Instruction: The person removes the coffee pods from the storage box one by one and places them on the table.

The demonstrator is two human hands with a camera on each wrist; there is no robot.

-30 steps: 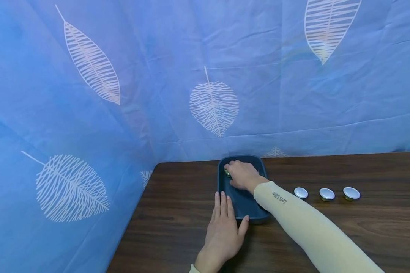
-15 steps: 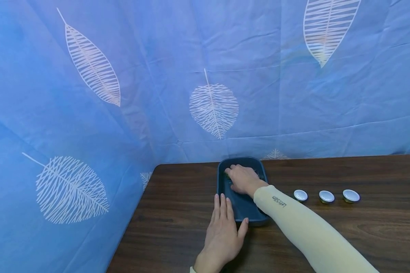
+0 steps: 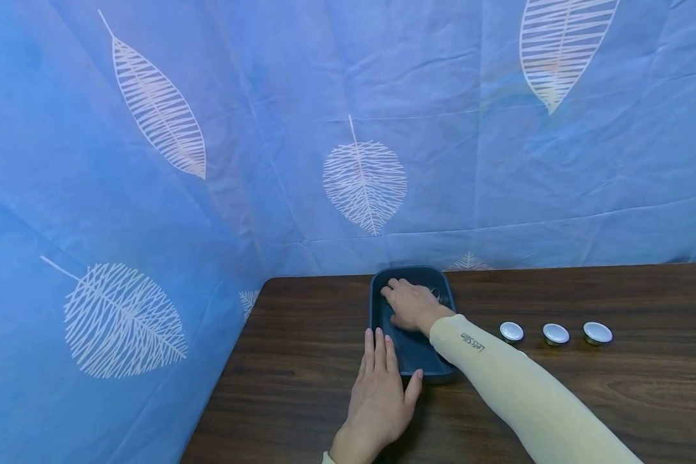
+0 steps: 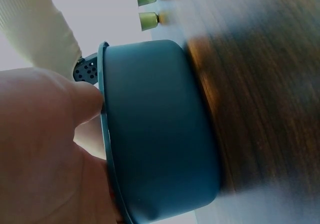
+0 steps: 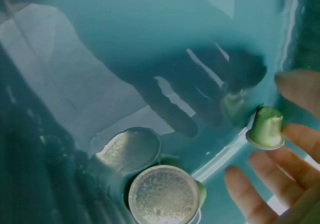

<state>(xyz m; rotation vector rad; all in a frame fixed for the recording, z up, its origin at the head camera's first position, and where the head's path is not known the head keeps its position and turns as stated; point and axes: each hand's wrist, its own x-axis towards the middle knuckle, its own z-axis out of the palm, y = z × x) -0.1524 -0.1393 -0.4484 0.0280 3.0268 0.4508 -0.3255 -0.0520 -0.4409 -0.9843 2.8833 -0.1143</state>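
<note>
Inside a dark teal bin (image 3: 417, 357) my right hand (image 3: 412, 304) reaches down at the far end, palm down. The right wrist view shows a small green coffee capsule (image 5: 266, 128), lid down, between my spread thumb and fingers. The fingertips are right at its side, while the thumb stands apart from it. Another capsule (image 5: 163, 196) with a silver lid lies beside it in the bin. My left hand (image 3: 377, 399) has straight fingers along the bin's left side, its thumb at the near rim. In the left wrist view that thumb touches the rim (image 4: 106, 119).
On the brown wooden table (image 3: 301, 348), right of the bin, a left capsule (image 3: 511, 331), a middle capsule (image 3: 555, 333) and a right capsule (image 3: 597, 332) stand lids up. Another white lid (image 3: 523, 353) peeks out by the right sleeve (image 3: 516, 386). A blue leaf-print cloth (image 3: 267, 161) hangs behind.
The green capsule that showed at my right fingertips a second ago is now mostly hidden in the head view. My right hand has shifted slightly; the left has stayed by the bin.
</note>
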